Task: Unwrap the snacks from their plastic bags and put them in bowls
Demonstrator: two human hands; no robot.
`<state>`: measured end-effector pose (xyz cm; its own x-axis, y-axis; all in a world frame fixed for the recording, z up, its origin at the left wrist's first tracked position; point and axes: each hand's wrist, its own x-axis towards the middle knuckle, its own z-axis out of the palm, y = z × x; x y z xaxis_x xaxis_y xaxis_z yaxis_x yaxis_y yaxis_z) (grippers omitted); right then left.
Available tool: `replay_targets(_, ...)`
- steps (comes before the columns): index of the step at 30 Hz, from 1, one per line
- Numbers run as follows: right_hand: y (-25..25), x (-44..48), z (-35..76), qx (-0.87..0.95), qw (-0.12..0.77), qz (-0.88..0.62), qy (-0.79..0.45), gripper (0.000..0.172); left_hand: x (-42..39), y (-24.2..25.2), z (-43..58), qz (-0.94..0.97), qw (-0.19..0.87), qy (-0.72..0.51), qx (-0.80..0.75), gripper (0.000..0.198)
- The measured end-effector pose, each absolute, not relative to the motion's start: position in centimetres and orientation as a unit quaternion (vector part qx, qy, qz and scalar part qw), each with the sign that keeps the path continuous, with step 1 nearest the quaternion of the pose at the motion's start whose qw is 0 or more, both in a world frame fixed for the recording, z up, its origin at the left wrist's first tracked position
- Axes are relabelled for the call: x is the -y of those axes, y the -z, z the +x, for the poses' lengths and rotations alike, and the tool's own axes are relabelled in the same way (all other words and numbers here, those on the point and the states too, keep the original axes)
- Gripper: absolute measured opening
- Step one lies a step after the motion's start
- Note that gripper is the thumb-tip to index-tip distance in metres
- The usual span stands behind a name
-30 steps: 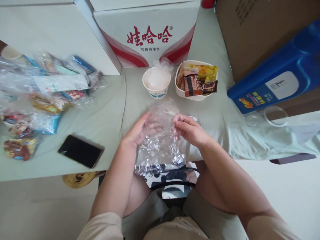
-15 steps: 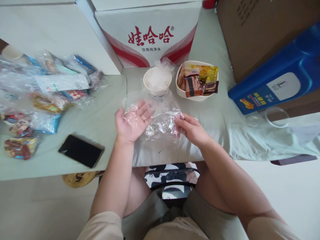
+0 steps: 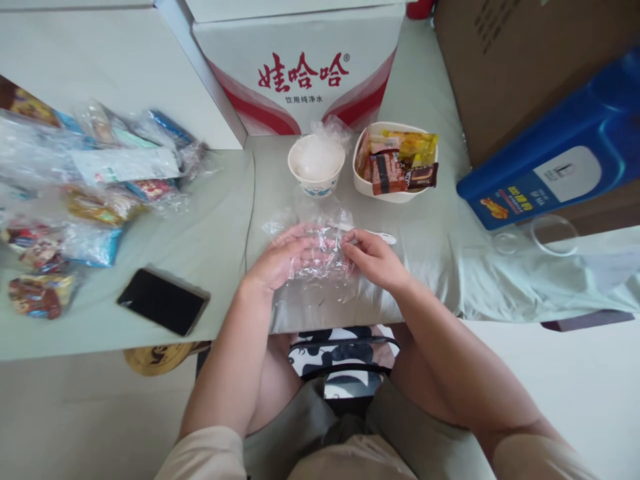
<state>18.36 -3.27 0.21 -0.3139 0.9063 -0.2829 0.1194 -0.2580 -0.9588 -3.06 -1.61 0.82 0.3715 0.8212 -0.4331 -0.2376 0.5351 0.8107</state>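
Observation:
A crumpled clear plastic bag [image 3: 320, 267] is between my hands over the front part of the table. My right hand [image 3: 376, 261] pinches its right side between thumb and fingers. My left hand [image 3: 283, 259] has its fingers stretched out to the right against the film, and they show through it. Partly hidden behind my right hand, a white plastic spoon [image 3: 386, 237] lies on the cloth. Just beyond the bag stands a paper cup [image 3: 316, 187] with a blue pattern, holding a whitish bundle and clear plastic that sticks out over the rim.
A white bowl [image 3: 385, 195] of wrapped snacks stands right of the cup. Several packaged snacks [image 3: 95, 200] are heaped on the left, near a black phone [image 3: 163, 301]. A white carton [image 3: 300, 67] closes off the back. On the right are a blue container [image 3: 545, 153] and a clear plastic cup [image 3: 553, 235].
My left hand has turned from palm-up and moved right against the bag. The bag has bunched up closer to me, uncovering the cup's front and the spoon. My right hand keeps its pinch.

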Motion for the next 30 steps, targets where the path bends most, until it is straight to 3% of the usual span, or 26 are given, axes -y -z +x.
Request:
replay_targets(9,-0.19,3.29,18.58,0.534,0.315,-0.493,-0.61,0.022,1.64,-1.08,-3.14,0.365,0.756,-0.335,-0.429,0.061)
replay_targets(19,-0.34,3.17,18.62,0.506,0.327,-0.49,-0.631,0.023,1.73,-1.35,-2.78,0.368,0.723,-0.358,-0.462,0.042)
replay_targets(30,-0.36,3.22,18.61,0.521,0.315,-0.5,-0.616,0.021,1.76,-1.6,-2.66,0.351,0.716,-0.358,-0.487,0.038)
